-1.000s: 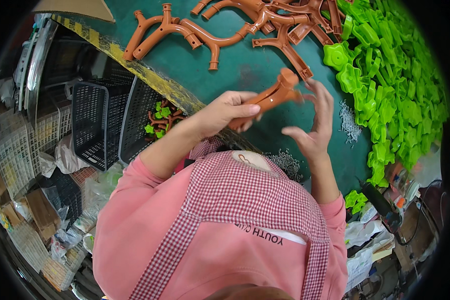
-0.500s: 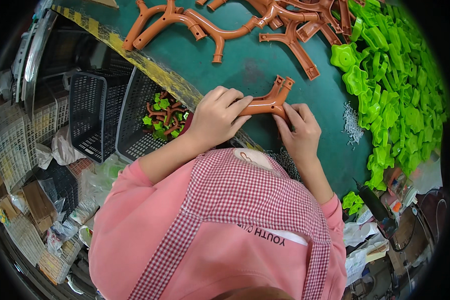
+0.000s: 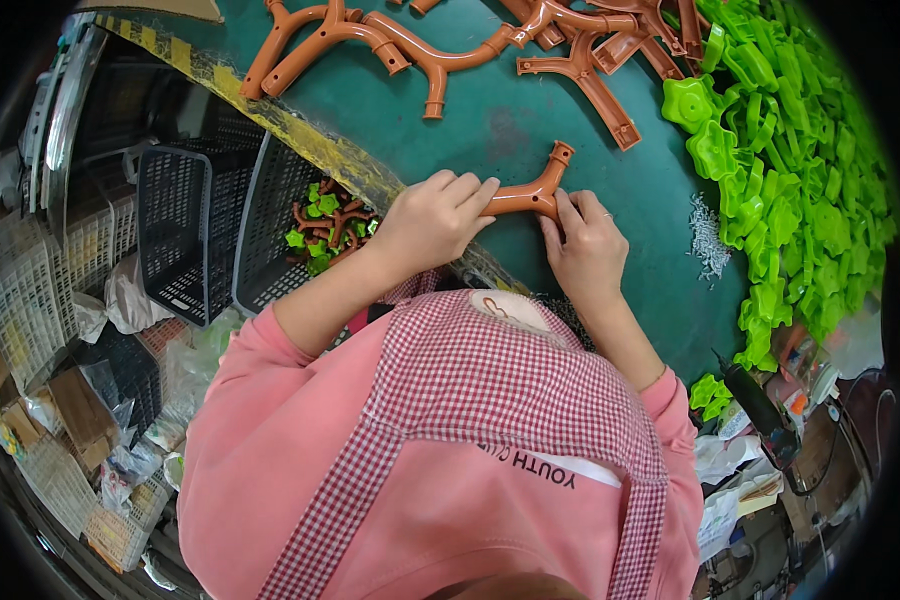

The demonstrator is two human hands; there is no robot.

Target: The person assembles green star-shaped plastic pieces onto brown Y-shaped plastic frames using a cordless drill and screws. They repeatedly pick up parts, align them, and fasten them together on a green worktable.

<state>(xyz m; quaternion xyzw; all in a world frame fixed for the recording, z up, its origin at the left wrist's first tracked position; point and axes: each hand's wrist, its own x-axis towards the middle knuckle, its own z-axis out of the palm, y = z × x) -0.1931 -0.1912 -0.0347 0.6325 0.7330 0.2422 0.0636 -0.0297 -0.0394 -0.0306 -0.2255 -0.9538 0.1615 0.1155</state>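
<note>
A brown Y-shaped plastic branch piece [image 3: 526, 197] lies between my two hands over the green table [image 3: 660, 235]. My left hand [image 3: 438, 217] is closed round its left end, which the fingers hide. At the fork, my right hand [image 3: 582, 243] grips the near arm between thumb and fingers, covering its tip. The other arm of the fork points up and away, its round end bare. Farther off on the table are several more brown branch pieces [image 3: 460, 66], some with their hollow inner side showing [image 3: 582, 82].
Bright green flower-shaped plastic parts [image 3: 795, 190] are heaped along the right side. Beside them is a small pile of screws [image 3: 708, 240]. A dark electric screwdriver [image 3: 758, 405] sits at lower right. Left of the striped table edge [image 3: 300, 135], a grey basket [image 3: 255, 235] holds brown and green pieces.
The two branch halves, spread apart at the fork before, now line up as one piece. My right hand has shifted slightly left and my left hand stays on its end.
</note>
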